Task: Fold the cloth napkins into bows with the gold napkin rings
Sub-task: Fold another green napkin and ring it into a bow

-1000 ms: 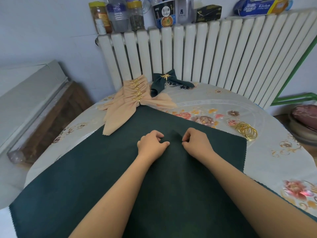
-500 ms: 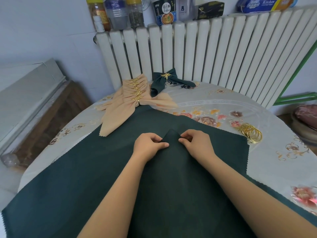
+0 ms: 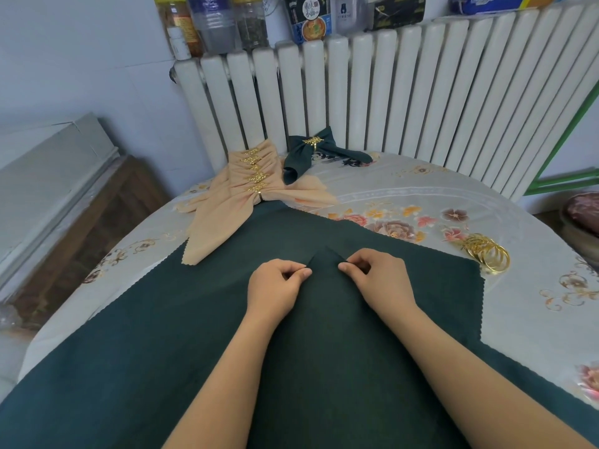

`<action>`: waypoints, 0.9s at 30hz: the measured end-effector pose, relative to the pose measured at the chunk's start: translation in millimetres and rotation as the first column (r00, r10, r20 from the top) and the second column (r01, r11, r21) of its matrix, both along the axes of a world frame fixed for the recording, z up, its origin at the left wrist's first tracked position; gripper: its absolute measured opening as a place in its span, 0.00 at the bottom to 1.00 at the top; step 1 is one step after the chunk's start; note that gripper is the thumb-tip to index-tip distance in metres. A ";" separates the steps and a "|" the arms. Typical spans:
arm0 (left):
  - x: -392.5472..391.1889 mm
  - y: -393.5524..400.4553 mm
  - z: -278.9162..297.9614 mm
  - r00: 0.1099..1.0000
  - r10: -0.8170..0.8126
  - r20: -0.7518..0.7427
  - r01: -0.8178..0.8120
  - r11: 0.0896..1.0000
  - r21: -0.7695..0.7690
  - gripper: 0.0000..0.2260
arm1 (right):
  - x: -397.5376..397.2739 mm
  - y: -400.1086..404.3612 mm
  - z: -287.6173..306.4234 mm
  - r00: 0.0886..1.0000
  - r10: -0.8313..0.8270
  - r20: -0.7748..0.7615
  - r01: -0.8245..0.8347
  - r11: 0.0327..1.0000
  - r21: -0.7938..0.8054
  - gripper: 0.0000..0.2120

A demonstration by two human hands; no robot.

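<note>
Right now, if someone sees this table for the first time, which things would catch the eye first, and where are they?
First, the large dark green napkin spread over the near table, with the left hand and right hand pinching a raised fold at its middle. Next, the stack of peach bows with gold rings at the far left, and the loose gold napkin rings at the right.

little can be read — the round blue-and-white paper noodle tub (image 3: 308, 19) on top of the white ribbed radiator (image 3: 372, 89) carries large chinese characters, too blurred to make out; the blue plastic-wrapped pack (image 3: 489, 2) further right bears blurred white lettering — unreadable.
</note>
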State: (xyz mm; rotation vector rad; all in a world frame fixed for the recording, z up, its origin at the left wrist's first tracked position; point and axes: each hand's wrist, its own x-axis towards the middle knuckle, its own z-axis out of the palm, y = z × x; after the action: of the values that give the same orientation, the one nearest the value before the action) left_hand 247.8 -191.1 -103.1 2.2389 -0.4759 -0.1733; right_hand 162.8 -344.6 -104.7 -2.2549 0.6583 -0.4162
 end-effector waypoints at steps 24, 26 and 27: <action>7.2 8.9 -1.8 0.944 -0.309 0.117 0.306 0.951 0.042 0.11 | -3.8 -14.1 2.7 0.962 0.273 0.017 -0.273 0.962 -0.001 0.17; 6.9 6.6 -2.9 0.947 -0.289 0.141 0.285 0.957 0.050 0.07 | -2.4 -13.3 1.5 0.965 0.262 0.013 -0.262 0.965 0.014 0.15; 7.5 6.0 -3.8 0.945 -0.284 0.164 0.276 0.959 0.070 0.04 | -2.0 -12.8 1.1 0.966 0.258 0.022 -0.258 0.966 0.017 0.13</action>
State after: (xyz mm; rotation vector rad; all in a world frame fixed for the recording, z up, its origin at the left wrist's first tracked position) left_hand 255.3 -185.1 -106.9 2.2326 -0.8936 -0.1385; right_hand 160.8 -357.4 -103.6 -2.2765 0.3493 -0.3004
